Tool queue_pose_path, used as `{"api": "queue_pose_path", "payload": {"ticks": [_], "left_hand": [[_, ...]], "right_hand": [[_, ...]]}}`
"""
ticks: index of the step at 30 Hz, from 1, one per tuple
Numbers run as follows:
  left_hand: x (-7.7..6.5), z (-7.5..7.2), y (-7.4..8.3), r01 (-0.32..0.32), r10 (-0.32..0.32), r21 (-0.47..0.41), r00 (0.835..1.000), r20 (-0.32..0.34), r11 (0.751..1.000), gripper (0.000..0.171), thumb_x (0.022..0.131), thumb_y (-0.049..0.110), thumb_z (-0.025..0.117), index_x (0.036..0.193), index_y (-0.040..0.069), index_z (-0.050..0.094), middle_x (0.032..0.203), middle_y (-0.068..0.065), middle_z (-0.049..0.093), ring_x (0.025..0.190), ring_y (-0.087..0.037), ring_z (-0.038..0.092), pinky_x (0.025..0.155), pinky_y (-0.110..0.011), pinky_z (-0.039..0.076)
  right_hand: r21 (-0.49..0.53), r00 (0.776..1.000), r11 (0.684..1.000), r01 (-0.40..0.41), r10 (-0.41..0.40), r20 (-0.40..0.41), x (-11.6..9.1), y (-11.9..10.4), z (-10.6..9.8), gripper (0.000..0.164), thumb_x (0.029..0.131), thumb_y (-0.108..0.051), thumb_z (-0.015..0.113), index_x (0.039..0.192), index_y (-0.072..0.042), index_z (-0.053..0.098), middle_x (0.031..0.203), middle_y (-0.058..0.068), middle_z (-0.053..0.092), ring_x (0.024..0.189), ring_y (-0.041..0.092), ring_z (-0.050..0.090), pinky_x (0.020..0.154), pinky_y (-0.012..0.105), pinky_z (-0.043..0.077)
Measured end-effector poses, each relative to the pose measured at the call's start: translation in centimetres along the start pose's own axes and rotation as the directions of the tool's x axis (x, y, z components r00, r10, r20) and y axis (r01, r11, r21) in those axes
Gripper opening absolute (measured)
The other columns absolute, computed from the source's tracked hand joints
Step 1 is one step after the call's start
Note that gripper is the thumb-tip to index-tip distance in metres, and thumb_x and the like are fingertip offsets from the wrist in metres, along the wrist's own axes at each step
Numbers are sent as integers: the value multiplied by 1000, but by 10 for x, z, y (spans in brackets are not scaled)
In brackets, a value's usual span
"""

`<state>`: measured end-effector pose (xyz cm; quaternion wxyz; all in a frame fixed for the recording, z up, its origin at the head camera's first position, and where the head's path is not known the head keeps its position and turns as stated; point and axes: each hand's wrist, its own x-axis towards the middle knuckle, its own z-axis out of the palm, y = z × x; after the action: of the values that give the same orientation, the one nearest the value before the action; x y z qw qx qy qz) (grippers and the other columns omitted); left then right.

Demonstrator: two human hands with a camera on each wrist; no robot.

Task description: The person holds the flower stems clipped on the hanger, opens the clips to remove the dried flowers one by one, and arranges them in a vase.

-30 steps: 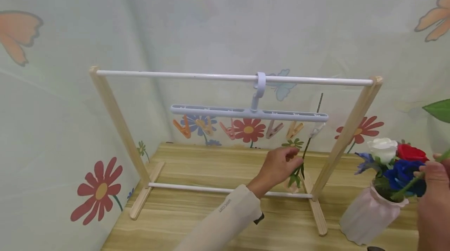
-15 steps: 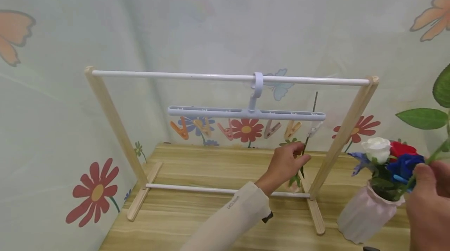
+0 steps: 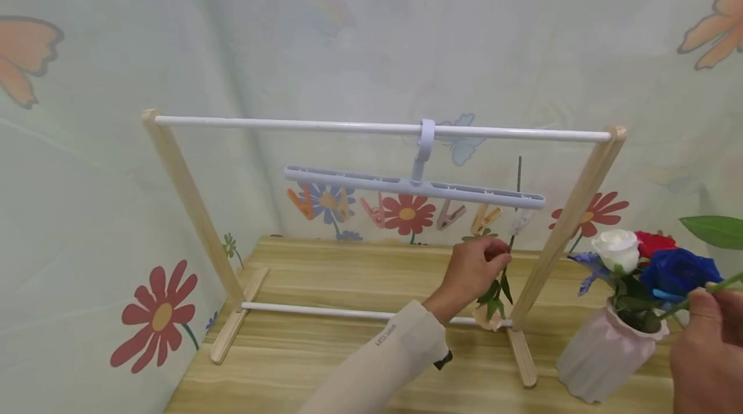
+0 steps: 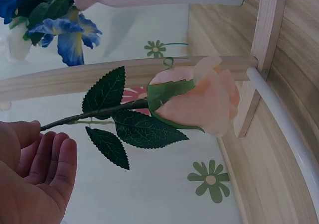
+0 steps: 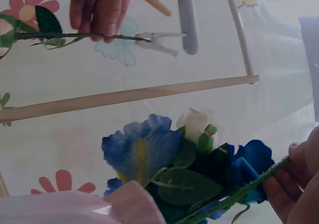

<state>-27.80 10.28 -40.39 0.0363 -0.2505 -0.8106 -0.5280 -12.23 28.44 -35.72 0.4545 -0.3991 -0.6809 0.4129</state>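
My left hand [image 3: 470, 272] pinches the dark stem of a peach rose [image 4: 199, 102] between thumb and forefinger. The rose hangs head down, its stem held higher up by a white clothespin [image 3: 520, 222] at the right end of a pale blue clip hanger [image 3: 360, 178]. Its head is near the rack's lower rod. At the right edge, my right hand [image 3: 705, 349] grips a thick green flower stem [image 5: 249, 186], which slants down into the mouth of a pinkish-white vase [image 3: 609, 356]. A green leaf [image 3: 716, 231] shows above that hand; the flower itself is out of view.
A wooden rack [image 3: 565, 227] with a white top rod [image 3: 290, 124] carries the hanger. Several other coloured clothespins, among them an orange one [image 3: 302, 203], hang unused. White [image 3: 616, 251], red [image 3: 656, 244] and blue [image 3: 679, 275] roses fill the vase beside the rack's right foot.
The hanger's right end has dipped and its left end risen, and the peach rose has come lower. At the right, the leaves of the other stem have swung down and outward.
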Motion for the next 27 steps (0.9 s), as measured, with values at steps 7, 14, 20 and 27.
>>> {"api": "queue_pose_path", "payload": {"ticks": [7, 14, 20, 27], "left_hand": [[-3, 2, -4, 31, -31, -10, 999, 27, 999, 14, 97, 24, 71, 108, 16, 74, 94, 9, 74, 77, 4, 60, 69, -14, 52], [-3, 1, -4, 23, -24, 23, 998, 58, 999, 17, 97, 27, 71, 109, 16, 73, 97, 8, 75, 79, 4, 60, 71, -12, 52], [-3, 0, -5, -9, 9, 2, 998, 66, 1000, 17, 98, 24, 69, 110, 12, 74, 98, 5, 76, 79, 6, 61, 69, -11, 51], [-3, -3, -8, -16, 15, 12, 998, 65, 1000, 12, 98, 23, 70, 105, 14, 75, 94, 6, 75, 75, 6, 59, 66, -11, 50]], "right_hand": [[85, 1000, 996, -12, 12, -1, 4, 19, 5, 14, 100, -40, 60, 95, -52, 54, 83, -38, 44, 78, -16, 39, 77, 11, 29], [54, 999, 998, -28, 26, 41, 5, 32, 15, 14, 104, -34, 54, 111, -44, 59, 89, -36, 41, 85, -17, 39, 85, 9, 34], [-136, 997, 990, -34, 43, 62, 6, 41, 20, 41, 104, -38, 51, 135, -14, 64, 101, -26, 49, 78, -19, 31, 86, 10, 37], [-282, 988, 959, 24, 20, 153, 7, 48, 20, 50, 105, -33, 44, 139, 0, 58, 134, 29, 61, 101, 33, 58, 98, 41, 46]]}}
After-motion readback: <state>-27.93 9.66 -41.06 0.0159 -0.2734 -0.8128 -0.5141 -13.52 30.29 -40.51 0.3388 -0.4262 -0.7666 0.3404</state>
